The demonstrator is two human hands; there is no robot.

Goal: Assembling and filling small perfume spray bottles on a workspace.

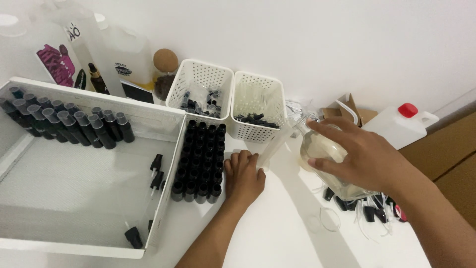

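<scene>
At the far left, tall translucent plastic jugs stand against the white wall; one carries a rectangular label with a magenta and black pattern, another a small oval dark label. Beside them sits a round glass jar with a cork ball stopper. In front lies a large white plastic tray, holding a row of small dark bottles with clear caps along its back wall and a few loose black spray pump tops near its right wall. Just right of the tray stands a block of small black open-necked bottles, packed in rows on the white table. Behind them are two white perforated plastic baskets, each with small black parts inside.

The left hand rests on the table, fingers curled loosely, knuckles just beside the block of black bottles, gripping nothing that can be seen. The right hand is closed over a clear glass bottle of pale liquid, which is tilted, its neck pointing left toward the baskets. Under that hand, black pump tops with white tubes lie scattered. At the far right stands a white plastic canister with a red cap, next to a brown cardboard piece.
</scene>
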